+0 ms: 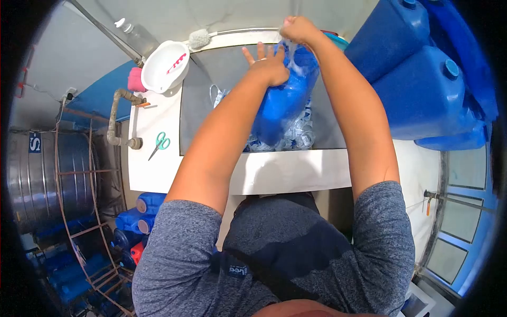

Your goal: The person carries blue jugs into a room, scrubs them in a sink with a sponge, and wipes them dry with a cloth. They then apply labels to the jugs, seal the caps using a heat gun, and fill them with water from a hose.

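Note:
A blue translucent jug (282,108) leans in the grey sink basin (206,66), over a heap of crumpled white and pale blue pieces (302,132). My left hand (270,67) lies against the upper side of the jug with its fingers spread. At the jug's top end, my right hand (299,29) is closed in a fist. Something whitish and translucent (293,55) runs from below that fist down along the jug; I cannot tell what the fist holds.
Green-handled scissors (159,144) lie on the white counter (153,171) by a pipe tap (119,119). A white basin (165,67), pink cloth (135,79), clear bottle (138,36) and round-headed brush (199,38) are at back left. Large blue containers (417,95) stand right.

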### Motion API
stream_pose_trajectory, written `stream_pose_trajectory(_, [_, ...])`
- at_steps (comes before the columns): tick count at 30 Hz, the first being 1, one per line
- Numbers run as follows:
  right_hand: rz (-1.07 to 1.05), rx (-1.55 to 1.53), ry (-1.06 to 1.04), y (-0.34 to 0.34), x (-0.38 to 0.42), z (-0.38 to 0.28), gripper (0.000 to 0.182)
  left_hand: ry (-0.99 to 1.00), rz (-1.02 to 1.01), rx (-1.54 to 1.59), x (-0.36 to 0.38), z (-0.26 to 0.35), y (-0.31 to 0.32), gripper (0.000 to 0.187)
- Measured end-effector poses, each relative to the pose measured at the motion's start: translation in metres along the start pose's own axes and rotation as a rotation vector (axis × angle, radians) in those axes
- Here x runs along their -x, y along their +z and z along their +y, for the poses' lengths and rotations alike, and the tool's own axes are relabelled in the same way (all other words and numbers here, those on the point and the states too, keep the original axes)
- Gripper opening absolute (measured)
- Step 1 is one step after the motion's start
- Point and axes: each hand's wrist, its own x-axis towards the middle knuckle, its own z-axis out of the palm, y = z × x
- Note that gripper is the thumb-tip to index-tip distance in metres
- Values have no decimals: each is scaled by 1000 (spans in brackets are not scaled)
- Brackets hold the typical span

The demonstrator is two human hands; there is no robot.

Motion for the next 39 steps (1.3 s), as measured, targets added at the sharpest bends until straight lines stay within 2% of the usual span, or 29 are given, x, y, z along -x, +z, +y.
stream_pose_trajectory(2, [-76,64,-376,1,-16,19,39,-8,45,-17,-4,5,0,73])
stream_pose_trajectory(3, [-71,70,-366,1,-13,22,39,66,108,-109,-5,4,-1,76])
stream_pose_trajectory(5, [146,-162,-308,8,-1,17,41,147,173,-198,-5,9,-7,79])
stream_pose_trajectory(6, [147,-157,-307,7,3,13,41,133,96,-212,-5,13,-15,80])
stream_pose_trajectory(8, [176,104,-151,3,9,5,39,121,24,-225,-8,16,-20,81])
stream_pose_trajectory(10, [174,100,-122,-3,22,-8,39,119,185,-166,-18,16,-10,79])
stream_pose_trajectory(11, [164,91,-92,-2,24,-9,40,120,183,-163,-20,14,-4,79])
stream_pose_trajectory(13, [126,113,-87,-1,22,-8,39,278,347,-190,-29,10,5,72])
stream_pose_trajectory(15, [89,136,-79,-3,19,-4,39,257,321,-176,-36,14,2,69])
stream_pose_trajectory(17, [-61,23,-44,-7,17,1,37,236,289,-165,-38,17,-1,67])
stream_pose_trajectory(18, [-64,21,-39,-1,9,13,37,237,229,-201,-36,16,-3,64])
stream_pose_trajectory(20, [-67,-511,56,13,-7,35,36,238,164,-241,-27,13,-11,61])
stream_pose_trajectory(21, [-69,-517,55,18,-14,42,36,208,58,-198,-19,11,-16,59])
stream_pose_trajectory(22, [11,-210,-39,22,-21,49,39,174,-45,-156,-9,9,-21,57])
stream_pose_trajectory(23, [90,95,-134,26,-26,49,42,163,-46,-161,-1,3,-18,57])
stream_pose_trajectory(25, [149,188,-168,26,-6,25,47,160,102,-38,20,-15,-8,55])
stream_pose_trajectory(27, [200,274,-225,40,-4,-10,51,128,112,1,43,-31,-6,55])
stream_pose_trajectory(29, [195,87,35,58,-14,-47,57,99,154,81,63,-47,1,57])
stream_pose_trajectory(30, [188,78,12,61,-15,-74,57,76,163,74,71,-55,8,57])
stream_pose_trajectory(32, [-145,38,-230,73,-19,-132,53,25,252,254,85,-67,22,58])
stream_pose_trajectory(34, [-36,-42,-288,147,-75,-158,55,-39,218,285,96,-71,21,62])
stream_pose_trajectory(36, [-27,-122,-208,142,-40,-223,52,-83,139,298,107,-72,15,68])
stream_pose_trajectory(37, [-32,-121,-216,145,-53,-229,52,-117,35,391,106,-77,13,73])
stream_pose_trajectory(39, [-20,4,-561,159,-86,-226,53,-130,113,455,94,-93,53,74])
